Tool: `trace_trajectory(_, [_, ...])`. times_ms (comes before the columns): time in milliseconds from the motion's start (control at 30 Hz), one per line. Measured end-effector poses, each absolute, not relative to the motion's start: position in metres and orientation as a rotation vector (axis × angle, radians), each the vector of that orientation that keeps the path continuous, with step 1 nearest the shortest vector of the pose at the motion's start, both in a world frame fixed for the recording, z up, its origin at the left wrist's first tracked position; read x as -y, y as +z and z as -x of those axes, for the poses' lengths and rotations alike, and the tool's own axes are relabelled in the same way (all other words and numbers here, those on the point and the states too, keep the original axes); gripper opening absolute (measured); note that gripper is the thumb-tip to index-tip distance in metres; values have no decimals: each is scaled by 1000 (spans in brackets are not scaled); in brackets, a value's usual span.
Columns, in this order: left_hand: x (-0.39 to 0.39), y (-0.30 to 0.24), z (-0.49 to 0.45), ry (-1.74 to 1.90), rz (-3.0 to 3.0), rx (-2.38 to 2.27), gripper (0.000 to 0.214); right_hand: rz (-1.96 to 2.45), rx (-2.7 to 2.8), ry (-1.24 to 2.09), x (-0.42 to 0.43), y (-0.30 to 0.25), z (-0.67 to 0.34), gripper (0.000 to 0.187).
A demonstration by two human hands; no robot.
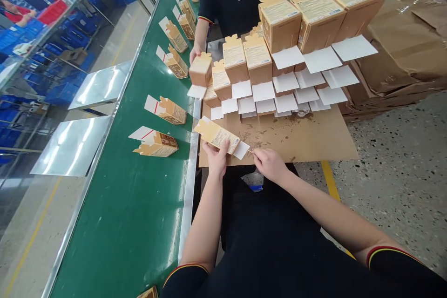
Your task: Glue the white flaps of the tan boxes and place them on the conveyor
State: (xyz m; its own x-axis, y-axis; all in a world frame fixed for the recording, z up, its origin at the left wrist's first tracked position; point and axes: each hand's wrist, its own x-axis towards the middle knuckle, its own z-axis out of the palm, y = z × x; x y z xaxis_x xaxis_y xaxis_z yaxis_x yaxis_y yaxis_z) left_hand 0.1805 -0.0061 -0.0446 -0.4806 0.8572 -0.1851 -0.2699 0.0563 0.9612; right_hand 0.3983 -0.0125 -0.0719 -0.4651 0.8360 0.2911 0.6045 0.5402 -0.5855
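My left hand point(217, 157) grips a small tan carton point(217, 134) above the cardboard sheet, thumb on its printed face. The carton lies tilted, with notched flaps at its far left end and a white flap point(241, 150) sticking out toward my right hand. My right hand point(269, 163) is closed in a pinch right at the tip of that white flap. Whatever lies between its fingertips is too small to make out. Just beyond, a stack of similar cartons point(257, 56) stands with white flaps jutting toward me.
A green conveyor belt point(122, 214) runs along my left, carrying several cartons point(171, 111) with raised flaps. Across the stack, a co-worker's hand point(196, 52) holds another carton point(201, 70). Brown cardboard bundles point(405, 51) lie at right; the cardboard sheet point(314, 135) covers the work surface.
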Motion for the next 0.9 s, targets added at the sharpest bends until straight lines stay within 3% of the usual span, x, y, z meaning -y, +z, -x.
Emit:
trace_trajectory(300, [12, -51, -192, 1623, -838, -1517, 100, 1030, 2293, 534, 20, -77, -399, 28])
trace_trajectory(900, [31, -52, -212, 1320, -1251, -1825, 75, 1202, 1803, 725, 54, -51, -460, 21])
